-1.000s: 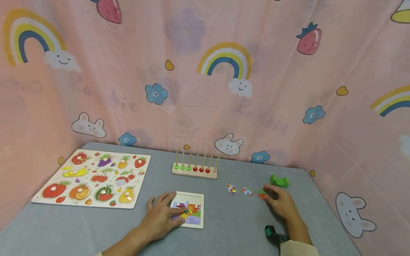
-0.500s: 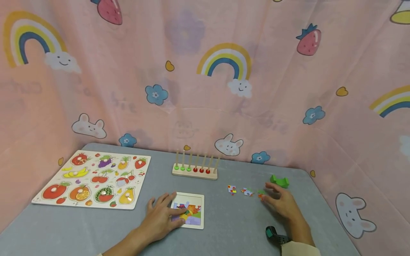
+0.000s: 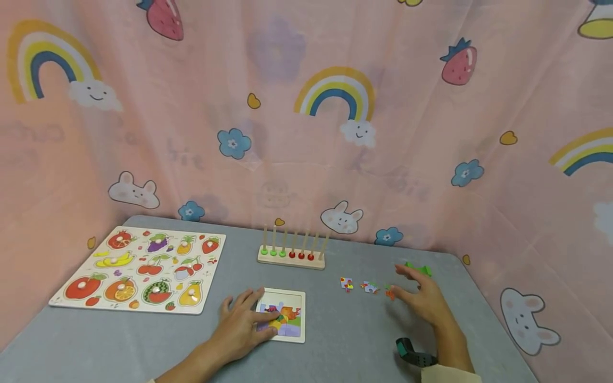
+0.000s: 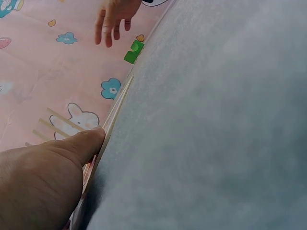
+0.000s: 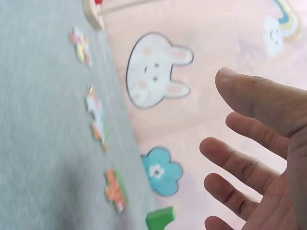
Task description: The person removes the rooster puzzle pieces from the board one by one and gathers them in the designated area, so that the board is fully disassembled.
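My left hand rests on a small square puzzle tray, its fingers spread over the frame and the partly filled picture. In the left wrist view the thumb lies along the tray's edge. To the right, my right hand hovers over the table with fingers and thumb apart, holding nothing. Nearest to it is an orange-and-green jigsaw piece, lying flat on the table. Two more pieces lie in a row to its left: a pale middle jigsaw piece and a red-and-yellow jigsaw piece.
A green notched block lies behind my right hand, which partly covers it in the head view. At the back stands a wooden peg rack with green and red beads. A large fruit knob puzzle board lies at the left. A patterned curtain hangs behind the table.
My right hand has drawn back and up from the orange-and-green jigsaw piece, its thumb and fingers spreading wider. The left hand stays on the tray.
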Motion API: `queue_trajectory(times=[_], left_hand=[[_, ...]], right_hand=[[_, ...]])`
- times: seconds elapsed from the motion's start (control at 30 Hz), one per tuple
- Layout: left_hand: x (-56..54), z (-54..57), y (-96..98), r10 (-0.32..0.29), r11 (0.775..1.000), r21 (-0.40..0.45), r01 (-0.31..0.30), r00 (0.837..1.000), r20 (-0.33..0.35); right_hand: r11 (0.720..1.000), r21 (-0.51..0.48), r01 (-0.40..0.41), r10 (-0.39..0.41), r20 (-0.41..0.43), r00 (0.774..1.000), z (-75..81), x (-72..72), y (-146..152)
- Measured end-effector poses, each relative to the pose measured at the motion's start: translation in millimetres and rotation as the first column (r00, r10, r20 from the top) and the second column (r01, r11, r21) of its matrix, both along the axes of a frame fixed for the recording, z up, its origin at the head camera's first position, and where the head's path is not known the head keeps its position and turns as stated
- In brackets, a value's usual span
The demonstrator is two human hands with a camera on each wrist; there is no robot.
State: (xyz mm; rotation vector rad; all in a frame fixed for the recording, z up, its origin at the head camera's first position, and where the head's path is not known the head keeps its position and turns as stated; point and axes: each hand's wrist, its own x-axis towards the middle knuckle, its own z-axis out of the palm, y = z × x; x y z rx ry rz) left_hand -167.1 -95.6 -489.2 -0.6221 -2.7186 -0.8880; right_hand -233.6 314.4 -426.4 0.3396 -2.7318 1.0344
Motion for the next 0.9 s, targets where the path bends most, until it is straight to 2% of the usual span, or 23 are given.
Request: queue_trajectory(times=[0.23,0.5,0.7,0.9], left_hand=[[0.1,-0.8,-0.3,0.003,1.000,0.004,-0.003,1.000,-0.006],[2.3,-1.4,-4.6,0.014,1.000,0.009,-0.014,1.000,-0.001],[2.5,-2.2,-9.2,0.024,1.000,-0.014,-0.024,1.000,-0.014],[-2.8,-6.3,-1.8,0.009,1.000,-0.001,-0.009,1.000,-0.009]], right_hand=[[0.998,-0.018,-0.067,0.065,-0.086,0.994,9.7,7.5,-18.2],[0.998,-0.005,-0.056,0.055,-0.107,0.993,18.3,15.0,-35.9],[0.993,-0.009,-0.117,0.114,-0.137,0.984,21.4,16.3,-51.9],[0.986,-0.009,-0.165,0.163,-0.125,0.979,28.3,18.7,-64.2]])
